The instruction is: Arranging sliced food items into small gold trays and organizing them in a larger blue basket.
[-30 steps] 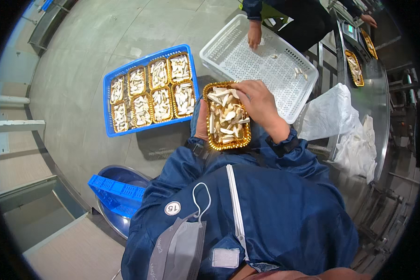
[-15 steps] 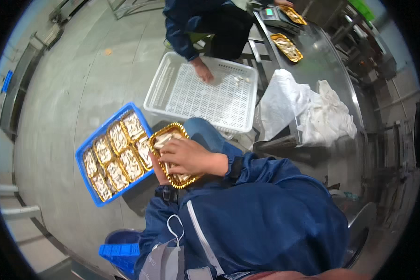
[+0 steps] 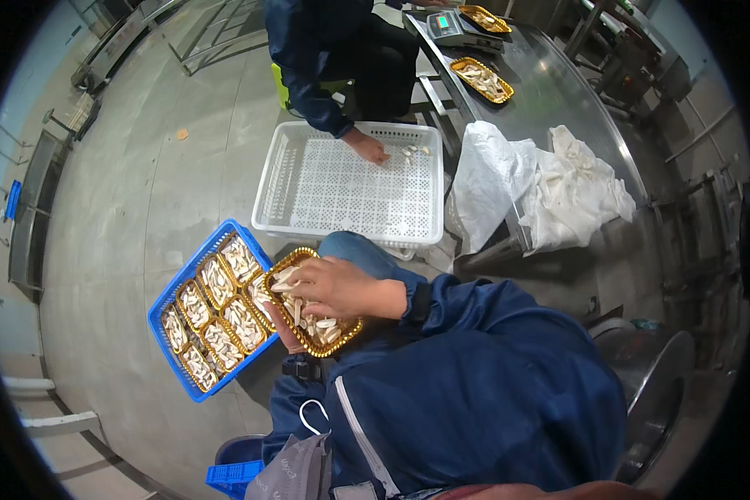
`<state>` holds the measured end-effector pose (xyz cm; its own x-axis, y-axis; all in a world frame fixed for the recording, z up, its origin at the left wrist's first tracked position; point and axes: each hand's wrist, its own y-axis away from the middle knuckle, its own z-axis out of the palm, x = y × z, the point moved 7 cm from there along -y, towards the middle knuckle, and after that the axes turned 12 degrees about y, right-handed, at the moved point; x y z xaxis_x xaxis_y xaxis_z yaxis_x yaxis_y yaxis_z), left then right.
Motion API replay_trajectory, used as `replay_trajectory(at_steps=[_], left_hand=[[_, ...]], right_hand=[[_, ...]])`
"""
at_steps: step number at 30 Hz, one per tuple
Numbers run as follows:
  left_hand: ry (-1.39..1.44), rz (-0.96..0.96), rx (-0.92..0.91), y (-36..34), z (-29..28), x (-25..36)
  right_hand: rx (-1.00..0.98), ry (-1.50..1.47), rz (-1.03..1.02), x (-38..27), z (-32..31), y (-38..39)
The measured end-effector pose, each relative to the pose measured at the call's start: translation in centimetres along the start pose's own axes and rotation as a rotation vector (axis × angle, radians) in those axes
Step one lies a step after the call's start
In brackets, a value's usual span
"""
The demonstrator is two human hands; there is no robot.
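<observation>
Grey floor (image 3: 192, 183) extends toward ten o'clock; left hand (image 3: 286, 332) grasps gold tray (image 3: 343, 340), apparently to steady it, while right hand (image 3: 342, 287) covers pale pieces (image 3: 329, 330), its grip indeterminable.

Steel table (image 3: 550, 87) bears scale (image 3: 456, 37), gold tray (image 3: 501, 99), crumpled white cloth (image 3: 577, 200)

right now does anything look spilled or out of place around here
A small orange scrap looks stray, alone on the floor; white sheeting hangs crumpled over the edge of the metal table. Nothing odd shows on the held gold tray.
</observation>
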<state>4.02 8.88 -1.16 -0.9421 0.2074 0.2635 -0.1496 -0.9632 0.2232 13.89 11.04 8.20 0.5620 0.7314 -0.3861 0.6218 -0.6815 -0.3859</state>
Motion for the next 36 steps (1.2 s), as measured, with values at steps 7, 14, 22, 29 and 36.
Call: replay_trajectory(at_steps=[7, 14, 22, 29, 36], left_hand=[[0.03, -0.047, -0.187, 0.3, 1.5, -0.2], [0.148, -0.074, -0.163, 1.1, 1.2, -0.6], [0.163, -0.176, -0.042, 0.3, 1.1, -0.7], [0.247, -0.175, -0.097, 0.5, 1.5, -0.7], [0.286, -0.17, -0.126, 0.9, 2.1, -0.7]], right_hand=[[-0.004, 0.048, 0.04, 0.2, 0.3, 1.5], [0.101, -0.122, 0.019, -0.2, -0.2, 1.0], [0.213, -0.014, 0.226, 3.2, -4.3, -0.1], [0.004, 0.048, 0.176, 1.4, -2.4, 0.1], [-0.05, -0.06, 0.054, -0.6, -1.0, -0.1]])
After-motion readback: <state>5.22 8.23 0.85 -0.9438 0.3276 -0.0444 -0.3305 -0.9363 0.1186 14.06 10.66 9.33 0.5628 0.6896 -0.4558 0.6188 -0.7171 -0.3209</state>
